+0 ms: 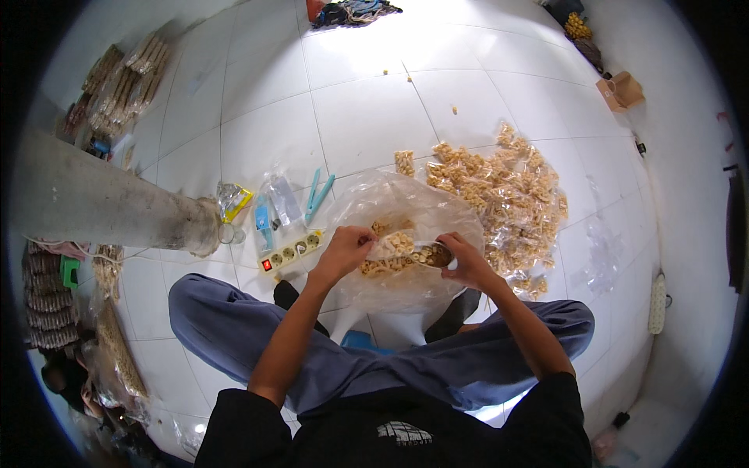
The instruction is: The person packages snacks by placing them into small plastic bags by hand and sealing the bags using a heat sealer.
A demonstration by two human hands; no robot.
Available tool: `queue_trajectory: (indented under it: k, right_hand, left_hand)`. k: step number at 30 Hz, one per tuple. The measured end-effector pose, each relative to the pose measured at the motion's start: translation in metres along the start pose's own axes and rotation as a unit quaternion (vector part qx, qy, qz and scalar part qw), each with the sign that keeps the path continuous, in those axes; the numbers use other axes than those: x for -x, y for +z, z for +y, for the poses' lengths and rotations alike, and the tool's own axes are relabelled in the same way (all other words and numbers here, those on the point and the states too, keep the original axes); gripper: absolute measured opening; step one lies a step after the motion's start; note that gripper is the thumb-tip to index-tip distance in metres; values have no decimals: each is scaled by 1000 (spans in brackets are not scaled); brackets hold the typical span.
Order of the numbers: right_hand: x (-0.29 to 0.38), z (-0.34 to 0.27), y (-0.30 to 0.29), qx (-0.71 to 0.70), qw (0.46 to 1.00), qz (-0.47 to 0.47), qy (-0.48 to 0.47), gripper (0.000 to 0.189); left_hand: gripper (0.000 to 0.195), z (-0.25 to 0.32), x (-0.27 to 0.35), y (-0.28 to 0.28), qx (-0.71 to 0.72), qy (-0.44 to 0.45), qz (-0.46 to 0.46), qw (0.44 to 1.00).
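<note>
My left hand (349, 248) pinches the edge of a small clear plastic bag (393, 244) partly filled with pale ring-shaped snacks. In my right hand (470, 261) is a round cup-like scoop (443, 253), tilted with its mouth against the bag and some snacks inside. Both are above a large clear plastic sack (404, 295), which lies open between my legs. Loose snacks (380, 268) show in the sack below my hands. The part of the scoop under my right fingers is hidden.
A heap of filled snack packets (509, 199) lies right of the sack, with a single packet (404, 163) apart. Left are a light-blue hair-straightener-like tool (319, 198), a power strip (291, 253), a glass (226, 233) and a pillar (117, 196). Another person (64, 380) is at far lower left.
</note>
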State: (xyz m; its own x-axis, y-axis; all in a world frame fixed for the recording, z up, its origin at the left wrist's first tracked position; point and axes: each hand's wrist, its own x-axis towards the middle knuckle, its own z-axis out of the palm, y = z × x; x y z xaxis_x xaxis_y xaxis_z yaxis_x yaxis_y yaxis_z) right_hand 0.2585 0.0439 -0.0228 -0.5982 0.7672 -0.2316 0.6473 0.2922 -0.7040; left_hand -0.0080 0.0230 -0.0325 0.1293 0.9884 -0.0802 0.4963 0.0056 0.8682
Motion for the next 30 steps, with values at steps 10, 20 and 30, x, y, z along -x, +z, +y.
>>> queue_trajectory:
  k: [10, 20, 30]
  right_hand:
    - [20, -18, -19, -19, 995, 91, 25, 56]
    - [7, -67, 2, 30, 996, 71, -43, 57]
    - [14, -78, -7, 74, 994, 53, -59, 59]
  left_hand:
    - [16, 14, 7, -2, 0, -1, 20, 1000]
    - [19, 10, 11, 2, -55, 3, 12, 998]
    - [20, 10, 9, 16, -33, -32, -2, 999]
